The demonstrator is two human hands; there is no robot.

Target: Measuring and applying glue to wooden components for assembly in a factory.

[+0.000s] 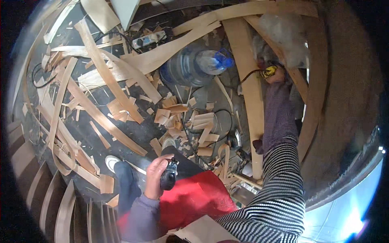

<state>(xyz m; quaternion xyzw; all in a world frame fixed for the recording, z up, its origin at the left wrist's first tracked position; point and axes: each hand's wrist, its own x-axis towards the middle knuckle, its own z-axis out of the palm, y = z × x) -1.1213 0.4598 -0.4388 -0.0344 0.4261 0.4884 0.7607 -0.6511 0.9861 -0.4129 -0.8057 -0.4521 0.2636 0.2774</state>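
Note:
In front of the red cloth (194, 198) over my lap, my left hand (154, 176) is closed around a small black-and-silver hand tool (168, 177); its exact kind does not show. My right arm reaches far forward and to the right in a purple and striped sleeve. At its end my right hand (277, 76) grips a small yellow-and-black object (268, 72), with a dark cord or strap curving off to its left. The fingers there are partly hidden. Beside that hand runs a long wooden board (245, 56), with cloudy clear plastic (285, 38) just beyond.
Long veneer strips (109, 75) and small offcuts (202, 123) litter the dark floor. A large blue-tinted water bottle (188, 67) lies among them, near a white power strip (149, 39) and loose black cables. Upright brown panels (44, 184) line the lower left; a broad brown surface (348, 89) rises at right.

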